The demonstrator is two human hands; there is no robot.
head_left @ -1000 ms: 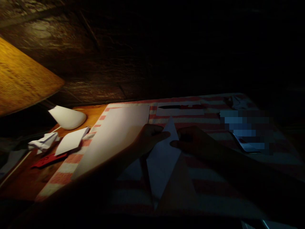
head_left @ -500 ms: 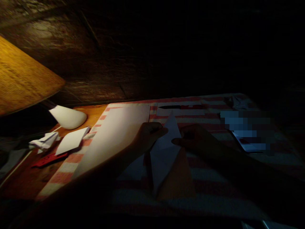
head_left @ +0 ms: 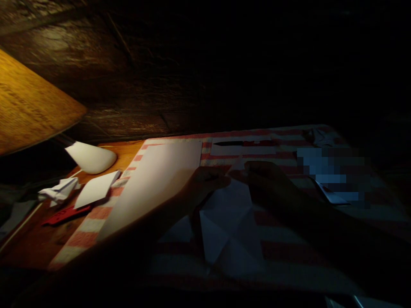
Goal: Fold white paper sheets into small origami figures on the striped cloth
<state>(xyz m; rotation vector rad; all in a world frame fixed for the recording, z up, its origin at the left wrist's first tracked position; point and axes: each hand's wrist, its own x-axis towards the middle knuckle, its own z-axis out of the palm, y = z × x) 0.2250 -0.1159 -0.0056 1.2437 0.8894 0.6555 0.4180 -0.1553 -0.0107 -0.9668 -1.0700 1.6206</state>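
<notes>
In dim lamplight a creased white sheet of paper [head_left: 229,222] lies partly unfolded on the red-and-white striped cloth [head_left: 289,252]. My left hand [head_left: 205,184] pinches its far left part with closed fingers. My right hand [head_left: 265,179] grips the far tip of the same sheet, fingers closed. Both hands meet at the paper's top edge. Fold lines cross the sheet.
A large blank white sheet [head_left: 157,179] lies left of my hands. Further left on the wooden table are a white lamp base [head_left: 91,157], a small white card [head_left: 96,188], a crumpled folded paper [head_left: 58,190] and a red strip [head_left: 66,215]. A dark pen [head_left: 244,143] lies on paper behind.
The folded pointed paper has been opened out: its right flap swung outward, showing a wider creased sheet. Both hands shifted slightly toward the far edge of it.
</notes>
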